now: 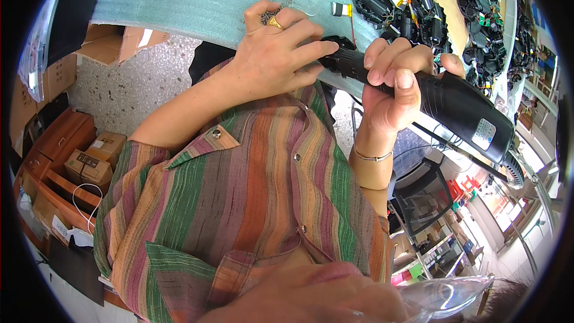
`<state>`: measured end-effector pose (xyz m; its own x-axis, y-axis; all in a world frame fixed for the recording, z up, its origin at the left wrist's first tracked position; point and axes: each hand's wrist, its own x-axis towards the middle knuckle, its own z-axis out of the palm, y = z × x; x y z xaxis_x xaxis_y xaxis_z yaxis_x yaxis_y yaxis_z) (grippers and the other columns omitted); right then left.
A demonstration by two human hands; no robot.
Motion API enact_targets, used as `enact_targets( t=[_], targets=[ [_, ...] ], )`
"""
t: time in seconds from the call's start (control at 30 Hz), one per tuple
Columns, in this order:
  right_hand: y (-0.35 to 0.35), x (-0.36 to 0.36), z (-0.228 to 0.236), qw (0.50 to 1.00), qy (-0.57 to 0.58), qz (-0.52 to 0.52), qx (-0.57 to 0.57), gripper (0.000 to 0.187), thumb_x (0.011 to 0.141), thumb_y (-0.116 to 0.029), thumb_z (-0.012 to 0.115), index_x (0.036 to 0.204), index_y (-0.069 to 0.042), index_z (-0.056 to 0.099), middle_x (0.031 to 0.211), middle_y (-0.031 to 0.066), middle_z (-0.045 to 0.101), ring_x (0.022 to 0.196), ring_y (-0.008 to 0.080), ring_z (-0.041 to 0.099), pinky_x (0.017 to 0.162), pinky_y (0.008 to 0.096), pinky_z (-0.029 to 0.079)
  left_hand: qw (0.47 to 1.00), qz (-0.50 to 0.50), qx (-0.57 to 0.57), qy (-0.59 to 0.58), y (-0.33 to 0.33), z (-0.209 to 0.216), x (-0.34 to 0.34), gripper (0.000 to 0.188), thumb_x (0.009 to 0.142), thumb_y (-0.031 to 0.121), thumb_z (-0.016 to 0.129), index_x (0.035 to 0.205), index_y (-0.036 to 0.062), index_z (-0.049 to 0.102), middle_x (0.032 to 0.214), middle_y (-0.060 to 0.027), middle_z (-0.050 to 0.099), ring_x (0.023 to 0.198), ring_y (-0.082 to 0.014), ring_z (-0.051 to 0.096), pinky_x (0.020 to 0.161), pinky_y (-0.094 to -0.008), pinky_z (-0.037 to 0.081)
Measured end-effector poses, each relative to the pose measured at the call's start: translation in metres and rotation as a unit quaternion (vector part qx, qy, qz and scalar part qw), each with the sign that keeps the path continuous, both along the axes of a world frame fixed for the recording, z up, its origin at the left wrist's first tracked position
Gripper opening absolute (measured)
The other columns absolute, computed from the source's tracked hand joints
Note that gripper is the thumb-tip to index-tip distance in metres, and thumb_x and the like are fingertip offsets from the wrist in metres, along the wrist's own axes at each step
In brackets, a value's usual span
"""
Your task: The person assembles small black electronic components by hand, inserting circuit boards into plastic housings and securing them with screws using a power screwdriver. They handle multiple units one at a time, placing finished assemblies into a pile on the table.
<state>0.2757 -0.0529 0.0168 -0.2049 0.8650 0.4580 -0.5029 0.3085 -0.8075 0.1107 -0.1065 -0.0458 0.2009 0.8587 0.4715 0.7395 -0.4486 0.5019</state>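
Observation:
My right hand (397, 81) is wrapped around a black electric screwdriver (463, 110), which lies slanted with its cable end at the lower right. Its ridged nose (350, 63) points left toward the fingers of my left hand (272, 54). Those fingers are bent over the table's front edge and close on a black plastic part (339, 42) at the nose; most of this part and the driver's tip are hidden. A cluster of small dark pieces (270, 17) shows between the left fingers, too small to name. Just beyond the part lies a small silver, black and yellow battery (342, 9).
Pale green foam sheet (179, 0) covers the table. Several black housings with wires and batteries (400, 6) crowd its right side, with more black parts (478, 18) past them. Open cardboard boxes (119, 42) stand below at left, a black mesh chair (421, 194) at right.

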Motion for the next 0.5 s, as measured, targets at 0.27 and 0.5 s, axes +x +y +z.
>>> enact_targets(
  t=[0.27, 0.5],
  targets=[
    [-0.001, -0.006, -0.002, 1.000, 0.026, 0.011, 0.006, 0.046, 0.084, 0.001, 0.071, 0.118, -0.012, 0.043, 0.067, 0.0050, 0.055, 0.051, 0.0176, 0.051, 0.051, 0.0352, 0.047, 1.000, -0.010, -0.008, 0.002, 0.002, -0.002, 0.002, 0.041, 0.065, 0.035, 0.079, 0.102, 0.0237, 0.068, 0.109, 0.0096, 0.061, 0.106, -0.0127, 0.053, 0.097, -0.0437, 0.025],
    [0.001, -0.010, -0.009, 1.000, -0.008, 0.002, 0.022, 0.039, 0.085, 0.005, 0.066, 0.109, -0.010, 0.039, 0.067, 0.0045, 0.051, 0.049, 0.0160, 0.051, 0.050, 0.0337, 0.049, 1.000, -0.010, -0.011, -0.005, 0.003, -0.002, 0.004, 0.037, 0.065, 0.034, 0.079, 0.099, 0.0225, 0.068, 0.104, 0.0104, 0.063, 0.106, -0.0121, 0.054, 0.095, -0.0442, 0.024]
  ],
)
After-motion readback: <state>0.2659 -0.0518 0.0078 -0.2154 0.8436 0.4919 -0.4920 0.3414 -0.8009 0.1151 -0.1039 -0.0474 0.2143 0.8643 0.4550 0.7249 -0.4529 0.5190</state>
